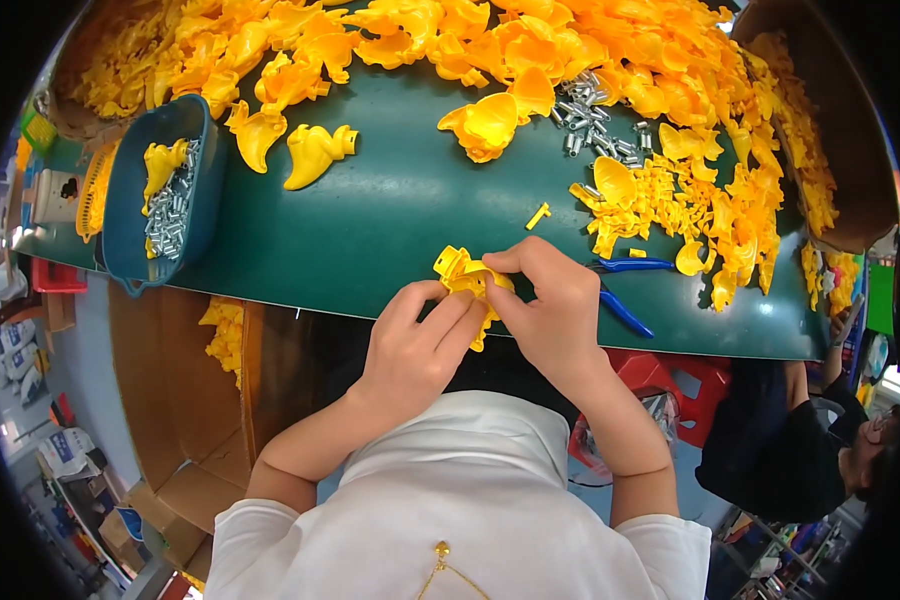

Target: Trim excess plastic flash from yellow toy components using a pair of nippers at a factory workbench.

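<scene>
Both of my hands meet at the near edge of the green table over a yellow plastic shell part (454, 264), its hollow side showing in part. My left hand (417, 340) grips it from the left, fingers bent around its lower side. My right hand (545, 310) pinches its right side between thumb and fingers. What lies inside the part is mostly hidden by my fingers. Right beside my right hand lie blue-handled pliers (630, 264), their jaws partly covered by the hand. A small yellow plastic piece (538, 215) rests just beyond.
Yellow shells (530, 45) are heaped along the far side, with small metal cylinders (590, 115) and small yellow pieces (650, 200) at right. A blue basket (122, 225) with metal cylinders stands left. An open cardboard box (175, 380) is below. Another person (785, 440) sits at right.
</scene>
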`<state>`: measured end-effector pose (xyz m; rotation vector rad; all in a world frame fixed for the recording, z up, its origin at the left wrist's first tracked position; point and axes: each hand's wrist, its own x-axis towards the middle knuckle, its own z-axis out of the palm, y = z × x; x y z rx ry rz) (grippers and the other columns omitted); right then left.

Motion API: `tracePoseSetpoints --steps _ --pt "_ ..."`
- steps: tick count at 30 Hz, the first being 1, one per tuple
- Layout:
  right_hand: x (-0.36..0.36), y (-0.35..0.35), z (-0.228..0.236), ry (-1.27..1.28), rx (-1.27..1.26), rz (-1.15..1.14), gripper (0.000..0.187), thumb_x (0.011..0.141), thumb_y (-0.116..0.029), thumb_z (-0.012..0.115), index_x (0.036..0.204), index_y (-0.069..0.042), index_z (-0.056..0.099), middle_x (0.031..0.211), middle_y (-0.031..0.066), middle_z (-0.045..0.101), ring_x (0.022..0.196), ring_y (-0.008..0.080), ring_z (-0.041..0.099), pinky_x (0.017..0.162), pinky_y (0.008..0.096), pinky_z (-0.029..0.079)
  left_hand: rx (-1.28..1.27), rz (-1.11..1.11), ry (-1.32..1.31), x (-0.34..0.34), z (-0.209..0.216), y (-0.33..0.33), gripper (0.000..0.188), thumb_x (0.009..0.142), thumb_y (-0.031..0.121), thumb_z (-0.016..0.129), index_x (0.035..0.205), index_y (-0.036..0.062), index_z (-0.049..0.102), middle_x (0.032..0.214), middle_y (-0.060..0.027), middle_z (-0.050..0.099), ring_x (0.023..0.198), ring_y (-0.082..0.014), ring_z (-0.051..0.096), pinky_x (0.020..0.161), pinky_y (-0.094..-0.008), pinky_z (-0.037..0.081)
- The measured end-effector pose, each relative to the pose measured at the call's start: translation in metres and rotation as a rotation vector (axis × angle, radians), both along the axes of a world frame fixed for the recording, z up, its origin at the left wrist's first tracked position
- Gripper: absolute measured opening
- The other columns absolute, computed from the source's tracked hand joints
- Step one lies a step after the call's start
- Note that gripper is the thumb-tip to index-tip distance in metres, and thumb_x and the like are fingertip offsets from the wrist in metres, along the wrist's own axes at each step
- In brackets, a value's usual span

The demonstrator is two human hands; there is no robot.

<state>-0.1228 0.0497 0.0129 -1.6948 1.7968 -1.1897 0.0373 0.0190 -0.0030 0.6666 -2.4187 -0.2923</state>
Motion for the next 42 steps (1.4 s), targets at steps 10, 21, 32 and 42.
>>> tracePoseSetpoints --steps 10,21,32,42 --pt "0.005 0.006 -0.005 0.12 -0.101 -0.026 0.016 0.067 0.007 0.07 0.081 0.003 0.062 0.073 0.0126 0.063 0.063 0.0244 0.064 0.053 0.0276 0.049 0.004 -0.023 0.012 -0.002 0.002 -0.003 0.028 0.063 0.003 0.067 0.09 -0.0017 0.066 0.089 -0.0054 0.058 0.082 -0.0223 0.055 0.066 -0.0298 0.051" --pt "-0.011 0.0 -0.006 0.087 -0.103 0.152 0.018 0.07 0.005 0.071 0.086 0.003 0.064 0.081 0.0131 0.067 0.07 0.0235 0.066 0.059 0.0278 0.052 -0.008 -0.088 -0.004 0.003 0.0 -0.009 0.025 0.063 0.003 0.066 0.087 0.0003 0.065 0.088 -0.0039 0.057 0.082 -0.0217 0.054 0.066 -0.0289 0.051" --pt "-0.044 -0.007 0.009 -0.07 0.175 0.439 0.031 0.077 -0.001 0.068 0.108 0.001 0.066 0.097 0.0137 0.069 0.083 0.0267 0.066 0.075 0.03 0.05 0.023 -0.138 0.028 0.003 -0.003 -0.018 0.023 0.064 0.005 0.067 0.087 0.0026 0.065 0.086 -0.0021 0.057 0.082 -0.021 0.055 0.065 -0.028 0.051" --pt "-0.022 0.022 -0.007 -0.283 0.077 0.115 0.029 0.082 -0.001 0.064 0.111 -0.001 0.065 0.108 0.0143 0.067 0.094 0.0265 0.064 0.081 0.0328 0.048 0.023 -0.053 0.249 0.001 -0.014 -0.003 0.041 0.058 0.018 0.082 0.093 0.0049 0.065 0.102 -0.0069 0.054 0.088 -0.0256 0.056 0.072 -0.0342 0.05"
